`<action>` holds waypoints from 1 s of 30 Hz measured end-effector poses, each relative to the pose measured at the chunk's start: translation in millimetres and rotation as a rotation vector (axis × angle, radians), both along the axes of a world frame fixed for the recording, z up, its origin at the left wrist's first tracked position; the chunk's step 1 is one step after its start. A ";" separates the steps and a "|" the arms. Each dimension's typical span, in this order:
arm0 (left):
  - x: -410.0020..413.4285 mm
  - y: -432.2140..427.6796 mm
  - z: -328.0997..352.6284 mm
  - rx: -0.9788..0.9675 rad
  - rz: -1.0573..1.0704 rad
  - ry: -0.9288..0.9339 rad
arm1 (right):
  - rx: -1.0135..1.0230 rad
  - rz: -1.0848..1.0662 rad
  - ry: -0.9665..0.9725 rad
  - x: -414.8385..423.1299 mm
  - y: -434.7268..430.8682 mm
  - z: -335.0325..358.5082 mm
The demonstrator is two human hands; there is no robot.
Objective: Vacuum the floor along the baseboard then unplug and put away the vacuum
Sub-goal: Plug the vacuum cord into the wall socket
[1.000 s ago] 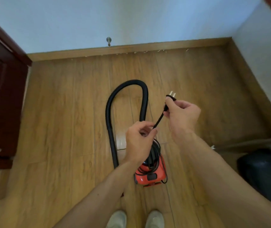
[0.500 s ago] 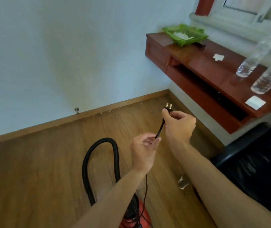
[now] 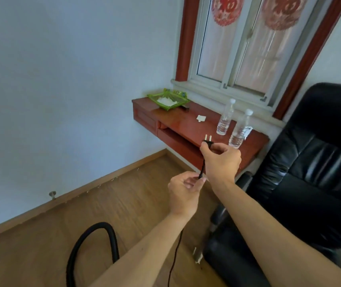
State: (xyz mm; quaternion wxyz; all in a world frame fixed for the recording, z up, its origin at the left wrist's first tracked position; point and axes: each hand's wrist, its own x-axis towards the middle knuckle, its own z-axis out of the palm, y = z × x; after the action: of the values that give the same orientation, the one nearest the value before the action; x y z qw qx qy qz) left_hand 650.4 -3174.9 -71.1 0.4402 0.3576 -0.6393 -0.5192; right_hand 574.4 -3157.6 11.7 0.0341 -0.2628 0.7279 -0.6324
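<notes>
Centre-right of the frame, the right hand [image 3: 221, 162] pinches the black two-pronged plug [image 3: 207, 142], prongs up. Just below, the left hand [image 3: 183, 193] pinches its thin black cord [image 3: 203, 166], which runs near-upright between them.

Looked up & right, off the floor. Lost red vac body from view; only top of hose [image 3: 98, 225] left at bottom edge. Gained window [image 3: 238, 48], 2 bottles [image 3: 225, 121] on desk [image 3: 186, 129], most of black chair [image 3: 310, 162]. Lifted plug [image 3: 207, 141] in R hand [image 3: 220, 160] to desk-front level; L hand [image 3: 183, 193] on cord [image 3: 202, 167] up w/ it.
</notes>
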 end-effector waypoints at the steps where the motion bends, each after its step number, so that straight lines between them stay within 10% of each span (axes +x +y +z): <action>1: -6.3 7.4 10.2 -0.004 -0.017 0.009 | -0.010 -0.018 0.014 -4.2 9.6 11.9; 30: -160.2 415.0 218.3 -0.116 -0.524 0.151 | -0.095 -0.564 0.180 -128.8 454.9 216.0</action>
State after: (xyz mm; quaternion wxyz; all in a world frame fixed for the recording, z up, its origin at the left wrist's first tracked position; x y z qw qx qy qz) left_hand 490.3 -2759.9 147.2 0.3569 0.1146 -0.7040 -0.6032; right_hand 445.5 -2702.7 227.7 -0.2198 -0.1066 0.7420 -0.6243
